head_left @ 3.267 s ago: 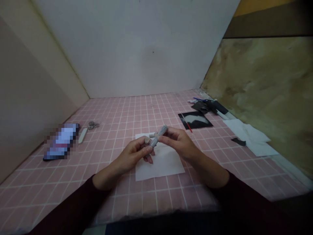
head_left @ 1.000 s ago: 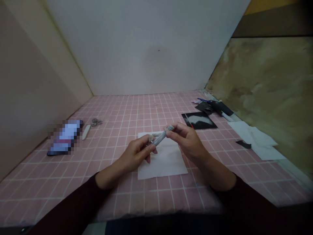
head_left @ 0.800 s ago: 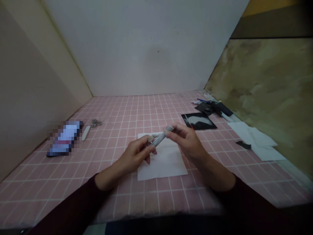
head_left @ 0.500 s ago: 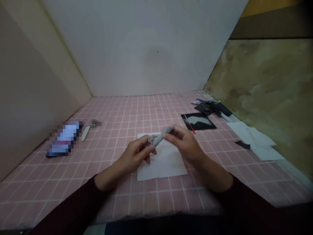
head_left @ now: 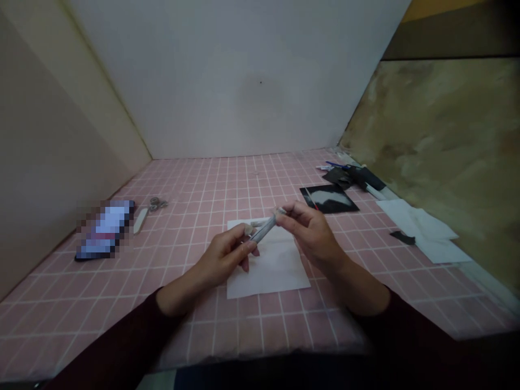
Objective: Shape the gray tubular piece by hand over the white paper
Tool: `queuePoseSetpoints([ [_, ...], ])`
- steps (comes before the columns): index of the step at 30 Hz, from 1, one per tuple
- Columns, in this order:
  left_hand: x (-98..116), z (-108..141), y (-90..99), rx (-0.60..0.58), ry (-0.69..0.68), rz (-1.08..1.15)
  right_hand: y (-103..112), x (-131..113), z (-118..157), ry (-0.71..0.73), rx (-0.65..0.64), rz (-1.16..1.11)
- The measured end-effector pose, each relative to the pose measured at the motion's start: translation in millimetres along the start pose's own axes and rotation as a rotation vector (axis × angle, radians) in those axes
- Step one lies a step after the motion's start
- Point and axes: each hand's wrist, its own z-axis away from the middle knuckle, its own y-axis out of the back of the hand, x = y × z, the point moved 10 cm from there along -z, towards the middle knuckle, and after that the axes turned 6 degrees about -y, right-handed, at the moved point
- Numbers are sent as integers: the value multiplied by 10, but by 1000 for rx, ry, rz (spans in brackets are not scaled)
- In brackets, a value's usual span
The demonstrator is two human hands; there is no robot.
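Observation:
A slim grey-white strip (head_left: 264, 229) is held slantwise between both hands, above a white sheet of paper (head_left: 268, 273) on the pink tiled-pattern tabletop (head_left: 211, 330). My left hand (head_left: 231, 248) pinches its lower end between thumb and fingers. At the upper end, the thumb and fingertips of my right hand (head_left: 306, 227) are closed on it. Something small and pale shows at my left fingertips, too small to name.
At the left lie a phone (head_left: 105, 227), a white stick (head_left: 140, 221) and small scissors (head_left: 156, 203). On the right are a black sheet with a pale patch (head_left: 335, 199), dark scraps (head_left: 365, 177), white papers (head_left: 422, 230) and a small black piece (head_left: 403, 238).
My right hand's fingers have shifted slightly and now close around the strip's upper end, covering more of its tip. My left hand has barely moved.

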Motion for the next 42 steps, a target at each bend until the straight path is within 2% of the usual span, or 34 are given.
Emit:
queuePoseSetpoints([
  [3,9,-1,5,11,-1,19,-116,24,12,-36,-84,9],
  [7,18,-1,-14,-4,-7,30,24,-35,8,21,31,-43],
  [9,9,-2,-10,-1,-8,27,47,-33,4,30,40,-54],
  [14,-7,-3,-6,-2,-4,29,-109,45,1,-30,-95,2],
  [20,4,-3,-7,-4,-3,27,54,-37,7,35,43,-40],
  [25,-5,-8,-1,3,-3,37,-121,34,15,-35,-94,-12],
  [31,22,-7,-15,2,-7,51,68,-36,3,39,49,-84],
  [37,-8,-5,-5,1,0,45,-112,24,4,-47,-87,-29],
  [42,-13,0,-8,2,-2,42,128,-52,6,30,107,-88],
])
